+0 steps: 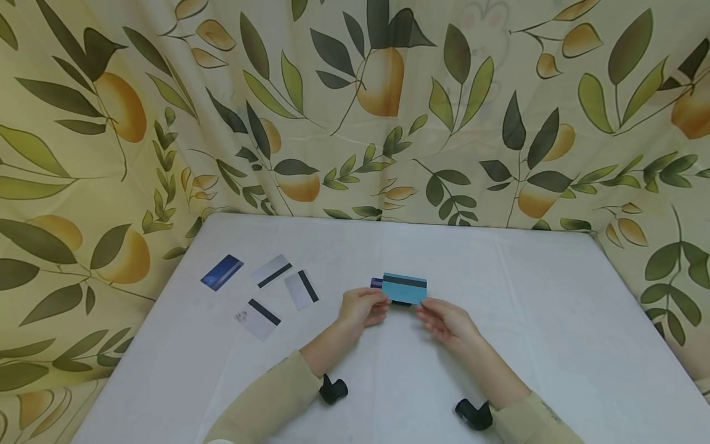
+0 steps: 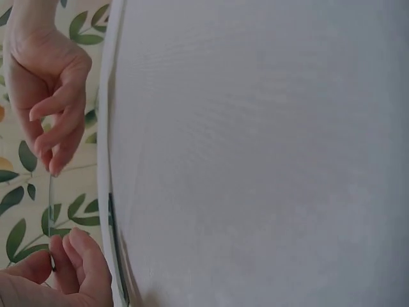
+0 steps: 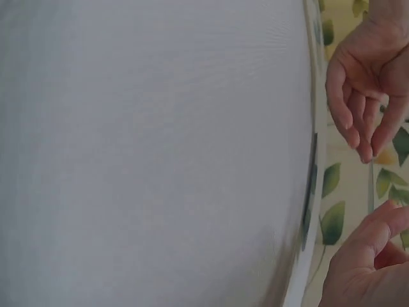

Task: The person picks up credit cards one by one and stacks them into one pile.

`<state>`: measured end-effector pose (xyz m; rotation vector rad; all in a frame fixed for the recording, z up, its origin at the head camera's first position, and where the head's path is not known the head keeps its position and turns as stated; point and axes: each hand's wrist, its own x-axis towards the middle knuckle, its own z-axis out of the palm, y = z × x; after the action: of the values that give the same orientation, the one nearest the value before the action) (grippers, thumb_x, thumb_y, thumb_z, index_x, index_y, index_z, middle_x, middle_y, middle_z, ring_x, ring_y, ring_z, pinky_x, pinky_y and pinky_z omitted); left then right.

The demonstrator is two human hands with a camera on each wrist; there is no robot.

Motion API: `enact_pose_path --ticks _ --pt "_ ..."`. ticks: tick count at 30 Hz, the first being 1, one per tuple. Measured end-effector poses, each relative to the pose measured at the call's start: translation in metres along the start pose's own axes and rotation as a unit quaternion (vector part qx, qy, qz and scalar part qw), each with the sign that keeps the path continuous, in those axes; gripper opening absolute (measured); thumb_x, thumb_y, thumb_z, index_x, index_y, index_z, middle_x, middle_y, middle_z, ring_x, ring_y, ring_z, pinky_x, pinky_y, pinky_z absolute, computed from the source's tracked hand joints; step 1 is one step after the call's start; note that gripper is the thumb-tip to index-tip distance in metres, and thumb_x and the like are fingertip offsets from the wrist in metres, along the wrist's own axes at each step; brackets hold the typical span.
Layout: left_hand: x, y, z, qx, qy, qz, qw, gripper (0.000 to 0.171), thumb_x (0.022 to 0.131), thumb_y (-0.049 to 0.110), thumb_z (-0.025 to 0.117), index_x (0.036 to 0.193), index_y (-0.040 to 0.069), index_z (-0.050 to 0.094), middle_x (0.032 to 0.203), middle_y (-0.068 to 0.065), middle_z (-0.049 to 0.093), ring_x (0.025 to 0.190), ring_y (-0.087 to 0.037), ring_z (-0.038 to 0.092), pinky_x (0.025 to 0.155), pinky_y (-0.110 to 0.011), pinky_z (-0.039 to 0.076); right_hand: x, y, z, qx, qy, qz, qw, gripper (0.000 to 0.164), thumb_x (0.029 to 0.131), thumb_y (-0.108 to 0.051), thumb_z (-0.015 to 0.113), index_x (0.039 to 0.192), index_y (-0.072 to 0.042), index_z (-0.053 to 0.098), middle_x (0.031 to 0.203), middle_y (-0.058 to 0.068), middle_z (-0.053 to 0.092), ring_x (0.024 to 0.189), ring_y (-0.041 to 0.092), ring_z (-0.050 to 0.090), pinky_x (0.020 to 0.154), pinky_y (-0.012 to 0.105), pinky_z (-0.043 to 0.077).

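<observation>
A light blue card with a black magnetic stripe is held just above the white table, near its middle. My left hand pinches the card's left end. My right hand pinches its right end. In the left wrist view the card shows edge-on between my left hand and my right hand. The right wrist view shows the same thin card between the left hand and right hand. A dark blue card peeks out behind the light blue one.
Several cards lie on the table's left part: a blue card and three white cards with black stripes. A leaf-and-fruit patterned cloth hangs behind and around the table.
</observation>
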<state>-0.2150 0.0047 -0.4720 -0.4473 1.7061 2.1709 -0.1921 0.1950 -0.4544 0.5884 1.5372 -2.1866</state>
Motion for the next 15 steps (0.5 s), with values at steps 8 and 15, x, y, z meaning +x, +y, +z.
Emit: enact_pose_path --ticks 8,15 --pt "0.005 0.005 -0.011 0.011 0.024 -0.008 0.9996 0.023 0.083 0.002 0.062 0.105 -0.004 0.061 0.081 -0.01 0.069 0.062 -0.011 0.062 0.065 -0.033 0.057 0.01 0.004 0.016 -0.03 0.034 0.013 0.999 0.042 0.09 -0.011 0.057 0.128 0.0 0.042 0.077 -0.002 0.069 0.066 0.005 0.066 0.054 0.014 0.05" --pt "0.009 0.004 -0.015 0.016 0.03 -0.005 0.9994 0.027 0.084 0.0 0.06 0.11 -0.006 0.059 0.082 -0.012 0.068 0.058 -0.01 0.061 0.06 -0.031 0.057 0.016 0.004 0.023 -0.047 0.044 0.014 0.998 0.042 0.09 -0.009 0.056 0.129 -0.001 0.043 0.077 -0.001 0.069 0.064 0.006 0.065 0.053 0.014 0.05"
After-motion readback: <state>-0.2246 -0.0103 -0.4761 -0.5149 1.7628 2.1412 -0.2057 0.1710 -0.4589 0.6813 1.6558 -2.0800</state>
